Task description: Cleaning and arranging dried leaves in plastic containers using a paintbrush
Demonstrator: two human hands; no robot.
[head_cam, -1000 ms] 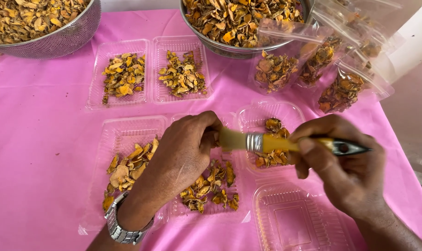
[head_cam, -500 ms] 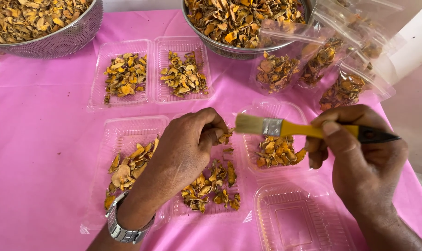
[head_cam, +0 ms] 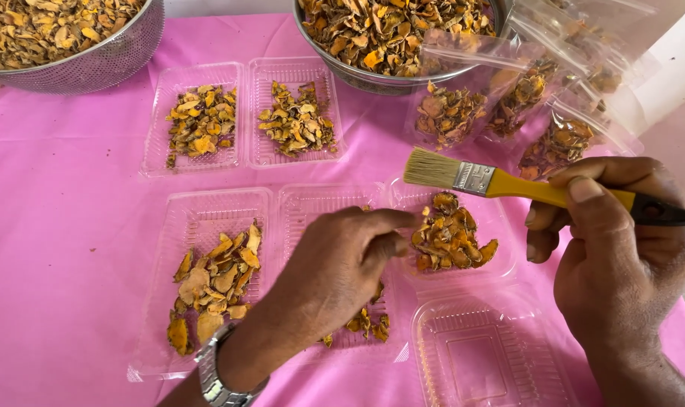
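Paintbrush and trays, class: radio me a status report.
Right hand grips paintbrush, raised above tray of dried slices. Left hand rests on middle tray. Nothing blocking.

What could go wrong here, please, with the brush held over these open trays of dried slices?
1. The paintbrush in the right hand hangs over the filled tray; a careless sweep might flick slices onto the pink cloth.
2. The left hand covers the middle tray; its light plastic might shift or tip.
3. The sealed bags lean on the steel bowl and could slide.
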